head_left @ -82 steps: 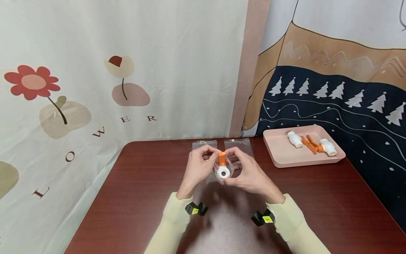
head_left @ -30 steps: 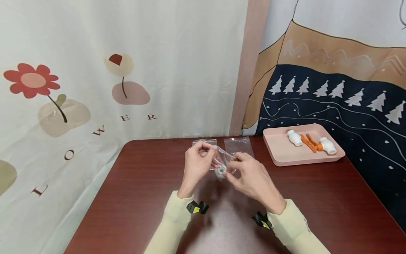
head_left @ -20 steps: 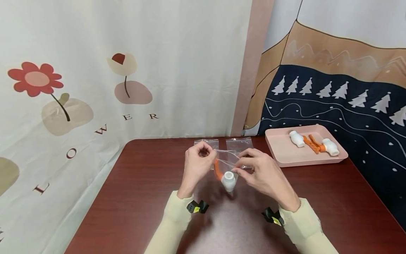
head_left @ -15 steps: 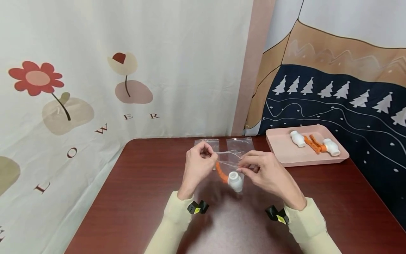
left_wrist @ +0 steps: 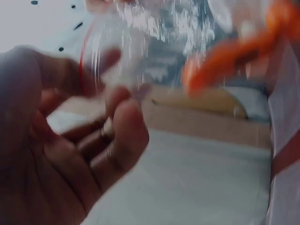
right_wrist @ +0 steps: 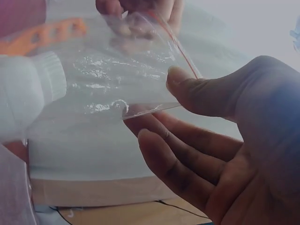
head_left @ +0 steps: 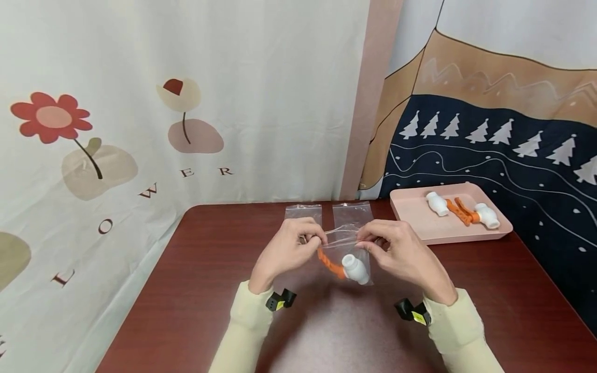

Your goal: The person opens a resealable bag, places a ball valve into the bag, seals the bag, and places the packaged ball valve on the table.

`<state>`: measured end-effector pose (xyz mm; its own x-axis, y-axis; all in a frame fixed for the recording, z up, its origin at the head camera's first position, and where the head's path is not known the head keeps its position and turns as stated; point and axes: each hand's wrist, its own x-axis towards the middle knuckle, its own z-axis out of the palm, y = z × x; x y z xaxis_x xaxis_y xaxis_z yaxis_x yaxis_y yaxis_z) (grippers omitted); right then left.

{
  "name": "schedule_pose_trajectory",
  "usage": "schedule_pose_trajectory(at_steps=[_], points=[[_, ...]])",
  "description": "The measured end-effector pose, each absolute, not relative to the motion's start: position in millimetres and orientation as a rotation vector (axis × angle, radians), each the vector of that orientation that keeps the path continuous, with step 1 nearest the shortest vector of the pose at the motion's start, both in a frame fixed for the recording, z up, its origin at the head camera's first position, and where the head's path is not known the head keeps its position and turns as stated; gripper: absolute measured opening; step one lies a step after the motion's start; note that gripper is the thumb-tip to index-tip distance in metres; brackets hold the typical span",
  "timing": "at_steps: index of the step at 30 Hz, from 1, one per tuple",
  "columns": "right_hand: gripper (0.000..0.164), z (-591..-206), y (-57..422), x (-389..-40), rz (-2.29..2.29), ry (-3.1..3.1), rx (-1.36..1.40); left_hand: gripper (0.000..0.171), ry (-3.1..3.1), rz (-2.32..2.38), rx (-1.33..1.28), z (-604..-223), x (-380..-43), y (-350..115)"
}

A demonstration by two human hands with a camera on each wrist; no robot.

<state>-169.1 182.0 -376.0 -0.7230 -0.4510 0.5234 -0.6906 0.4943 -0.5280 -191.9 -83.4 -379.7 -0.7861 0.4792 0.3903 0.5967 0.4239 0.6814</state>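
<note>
A clear zip-top bag (head_left: pixel 342 239) is stretched between my two hands above the table. Inside it lies a white plastic ball valve (head_left: pixel 356 270) with an orange handle (head_left: pixel 330 263). The valve body sags into the bag's lower right, and the handle slants up to the left. My left hand (head_left: pixel 290 248) pinches the left end of the bag's mouth; its wrist view is blurred. At the opposite end, my right hand (head_left: pixel 404 255) pinches the bag between thumb and fingers. The right wrist view shows the red zip strip (right_wrist: pixel 180 47) running to that thumb.
On the table's right, a pink tray (head_left: pixel 420 225) holds two similar valves (head_left: pixel 437 204), their orange handles crossing. Two clear zip bags (head_left: pixel 303 210) lie flat behind my hands. Curtains (head_left: pixel 280 129) hang beyond the dark red table (head_left: pixel 210 290).
The bag, earlier bunched round the upright valve, is now spread sideways. My right hand has moved right. The valve has tipped, its white body swinging to the lower right.
</note>
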Motion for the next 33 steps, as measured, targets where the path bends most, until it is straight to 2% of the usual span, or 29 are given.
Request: schedule_pose_trajectory(at_steps=[9,14,18,33], points=[[0.023,-372,192,-171,1.129,-2.446,0.928,0.033,-2.55,-1.292,-1.243,-381,-194,-97],[0.024,-371,200,-174,1.174,-2.443,0.89,0.014,-2.414,-1.293,-1.338,-384,-198,-97],[0.023,-372,204,-177,1.208,-2.444,0.879,0.004,-2.317,-1.328,-1.331,-385,-201,-91],[0.021,-372,211,-177,1.296,-2.406,0.771,0.005,-2.158,-1.345,-1.24,-385,-202,-80]])
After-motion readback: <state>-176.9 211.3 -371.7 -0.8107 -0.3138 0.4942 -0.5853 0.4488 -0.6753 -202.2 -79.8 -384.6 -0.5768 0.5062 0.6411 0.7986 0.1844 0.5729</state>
